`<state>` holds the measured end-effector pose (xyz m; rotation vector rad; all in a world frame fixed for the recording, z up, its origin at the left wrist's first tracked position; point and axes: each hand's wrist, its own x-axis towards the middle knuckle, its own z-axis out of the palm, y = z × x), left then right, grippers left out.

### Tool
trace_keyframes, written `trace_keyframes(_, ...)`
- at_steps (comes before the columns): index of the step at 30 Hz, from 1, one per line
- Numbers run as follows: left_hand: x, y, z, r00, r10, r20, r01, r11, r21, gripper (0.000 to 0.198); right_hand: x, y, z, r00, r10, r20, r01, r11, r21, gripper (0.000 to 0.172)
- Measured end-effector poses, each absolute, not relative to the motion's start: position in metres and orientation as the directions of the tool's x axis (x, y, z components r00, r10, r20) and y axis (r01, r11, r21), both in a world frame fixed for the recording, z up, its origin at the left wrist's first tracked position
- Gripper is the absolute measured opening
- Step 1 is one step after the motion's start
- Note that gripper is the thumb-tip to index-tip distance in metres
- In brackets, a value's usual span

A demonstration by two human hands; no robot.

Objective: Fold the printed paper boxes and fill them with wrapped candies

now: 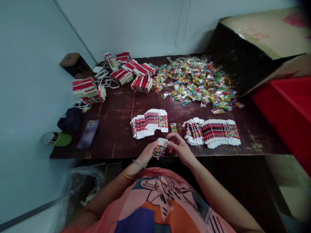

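Note:
My left hand [148, 152] and my right hand [179, 147] meet at the table's front edge, both closed around a small colourful paper box [160, 147] with a white flap on top. One small candy packet [173, 127] lies just beyond my hands. A fanned row of flat box blanks [149, 123] lies to its left, and a longer fanned row [212, 132] to its right. A big heap of clear candy packets [194, 81] covers the far middle of the dark wooden table [114, 106].
Bundles of red-and-white box blanks [132, 72] with loose bands sit at the far left. A green flask [57, 139] and a blurred flat object [88, 133] lie near the left edge. A cardboard box [262, 38] and a red bin [291, 106] stand on the right.

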<state>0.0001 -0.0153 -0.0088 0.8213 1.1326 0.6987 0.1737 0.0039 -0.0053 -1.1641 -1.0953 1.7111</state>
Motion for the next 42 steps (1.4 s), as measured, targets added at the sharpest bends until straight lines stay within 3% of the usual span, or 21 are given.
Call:
trace_keyframes(2,0.000,-0.014,-0.007,0.312,0.840,-0.445,-0.008,0.471,0.882,0.048,0.176,0.006,-0.008,-0.415,0.829,-0.375,-0.153,-0.470,-0.869,0.035)
trace_keyframes(4,0.001,-0.012,-0.005,0.345,0.854,-0.390,0.077,0.388,0.918,0.036,0.177,0.007,-0.007,-0.485,0.796,-0.362,-0.109,-0.465,-0.878,0.030)
trace_keyframes(7,-0.002,-0.007,-0.004,0.322,0.868,-0.378,0.120,0.358,0.926,0.029,0.177,0.007,0.003,-0.494,0.855,-0.159,-0.006,-0.187,-0.982,0.021)
trace_keyframes(10,-0.006,-0.003,-0.004,0.309,0.861,-0.404,0.041,0.412,0.910,0.029,0.177,0.010,0.016,-0.517,0.856,-0.014,0.065,0.023,-0.998,0.025)
trace_keyframes(16,-0.009,-0.010,-0.002,0.481,0.773,-0.414,-0.210,0.560,0.802,0.043,0.174,0.015,0.009,-0.361,0.932,-0.041,0.121,0.003,-0.993,0.021)
trace_keyframes(19,-0.007,-0.015,-0.006,0.477,0.758,-0.446,-0.156,0.572,0.805,0.045,0.174,0.012,-0.004,-0.304,0.950,-0.070,0.108,-0.039,-0.993,0.019)
trace_keyframes(24,-0.008,-0.008,-0.012,0.553,0.723,-0.414,-0.006,0.500,0.866,0.048,0.174,0.007,-0.018,-0.243,0.938,-0.249,-0.009,-0.259,-0.966,0.025)
trace_keyframes(31,-0.006,-0.003,-0.011,0.585,0.686,-0.433,0.003,0.531,0.847,0.050,0.174,0.008,-0.026,-0.166,0.970,-0.177,0.012,-0.178,-0.984,0.028)
trace_keyframes(34,-0.005,-0.007,-0.014,0.550,0.694,-0.464,-0.106,0.609,0.786,0.050,0.177,0.006,-0.021,-0.188,0.982,-0.001,0.126,0.023,-0.992,0.023)
trace_keyframes(37,0.001,-0.014,-0.016,0.524,0.701,-0.484,-0.245,0.668,0.702,0.050,0.180,0.004,-0.014,-0.338,0.932,0.132,0.214,0.213,-0.953,0.024)
trace_keyframes(42,0.025,-0.025,-0.008,0.594,0.674,-0.440,-0.227,0.665,0.711,0.053,0.215,-0.004,0.008,-0.411,0.912,0.003,0.236,0.109,-0.966,0.022)
